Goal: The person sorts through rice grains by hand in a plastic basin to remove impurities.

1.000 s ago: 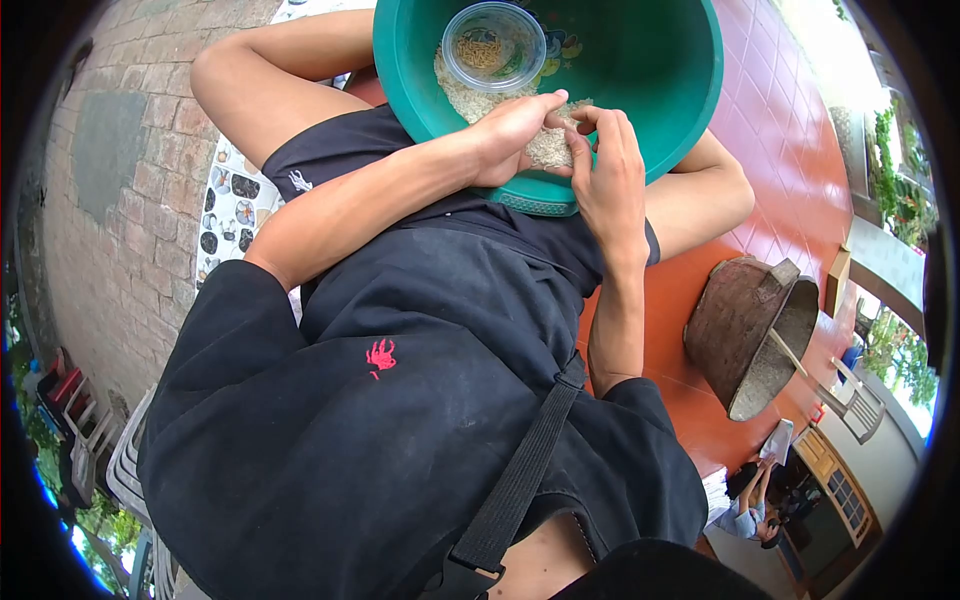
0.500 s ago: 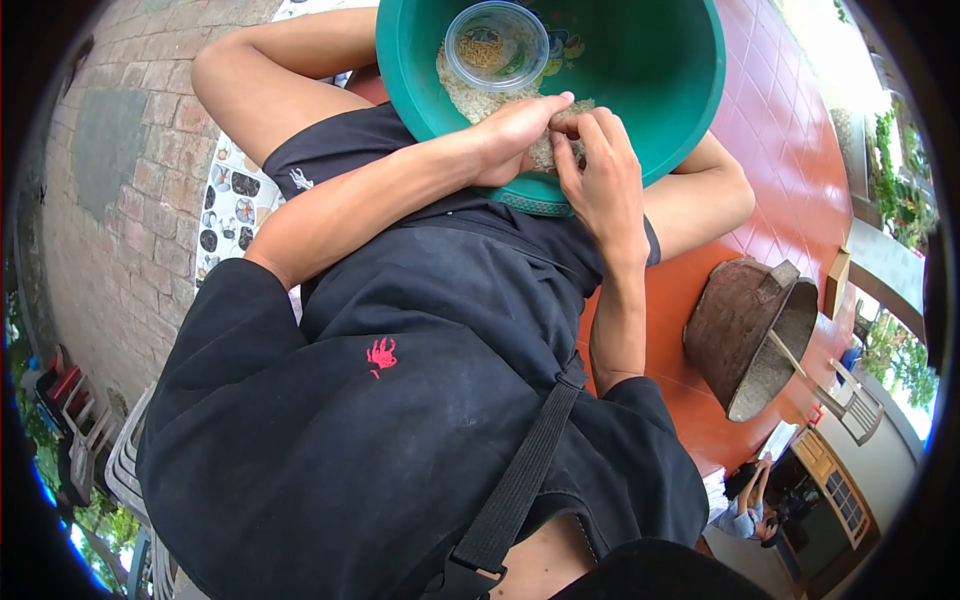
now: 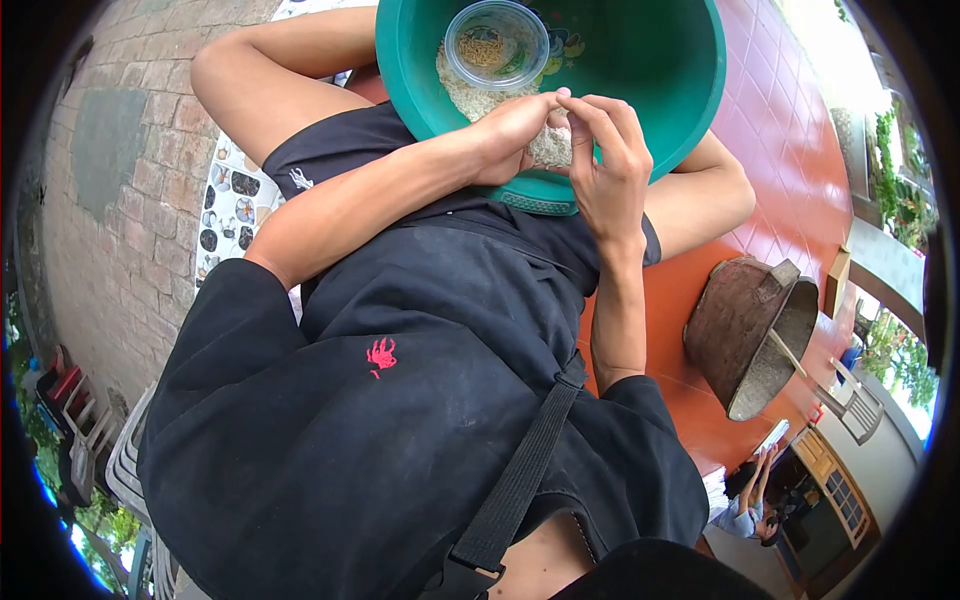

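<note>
As the left hand (image 3: 510,135) cups rice (image 3: 550,148) over the tub (image 3: 665,60), the right hand's (image 3: 612,165) fingers bend in close; no telling whether its grip pinches anything. Likely hand-sorting; further picking calls for light fingertips. Cup (image 3: 527,58) inside tub.

Your one camera sat on your head and looked forward and steeply down over your shirt (image 3: 400,420), which filled the near middle close to the lens. Your left hand (image 3: 512,132) and right hand (image 3: 615,165) lay farther out, over a basin (image 3: 660,90) cut off at the far edge. The wide, strongly curved view reached bricks (image 3: 150,235) on the left, tiles (image 3: 770,150) on the right, and a distant person (image 3: 740,520) on the right, inside a dark rim.
</note>
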Demonstrator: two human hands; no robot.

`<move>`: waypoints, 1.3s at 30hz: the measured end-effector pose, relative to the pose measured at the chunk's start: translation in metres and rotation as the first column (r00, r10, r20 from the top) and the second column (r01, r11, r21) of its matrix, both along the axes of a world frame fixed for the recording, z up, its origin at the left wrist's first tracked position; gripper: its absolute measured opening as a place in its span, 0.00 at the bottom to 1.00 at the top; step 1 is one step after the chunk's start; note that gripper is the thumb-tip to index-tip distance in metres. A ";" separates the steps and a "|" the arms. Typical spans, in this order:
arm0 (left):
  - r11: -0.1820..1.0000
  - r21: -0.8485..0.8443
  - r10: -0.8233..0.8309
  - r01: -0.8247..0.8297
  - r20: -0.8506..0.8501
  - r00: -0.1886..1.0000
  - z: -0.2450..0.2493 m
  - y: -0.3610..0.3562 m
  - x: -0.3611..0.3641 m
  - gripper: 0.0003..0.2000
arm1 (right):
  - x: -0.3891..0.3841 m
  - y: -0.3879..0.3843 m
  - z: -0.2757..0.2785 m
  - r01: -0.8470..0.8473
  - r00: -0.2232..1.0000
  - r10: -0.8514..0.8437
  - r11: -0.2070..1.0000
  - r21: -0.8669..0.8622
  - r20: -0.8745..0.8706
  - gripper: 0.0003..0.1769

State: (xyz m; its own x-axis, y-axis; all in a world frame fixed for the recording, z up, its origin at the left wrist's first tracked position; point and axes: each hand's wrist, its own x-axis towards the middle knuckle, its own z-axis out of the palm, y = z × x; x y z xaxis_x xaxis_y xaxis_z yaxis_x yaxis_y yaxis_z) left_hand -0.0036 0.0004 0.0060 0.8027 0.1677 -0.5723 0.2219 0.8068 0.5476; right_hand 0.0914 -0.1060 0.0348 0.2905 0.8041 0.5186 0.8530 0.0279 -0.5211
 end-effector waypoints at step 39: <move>0.993 -0.097 -0.057 0.063 0.066 0.996 -0.003 0.004 0.003 0.25 | 0.014 -0.040 0.011 0.127 0.968 -0.177 0.957 -0.262 -0.176 0.09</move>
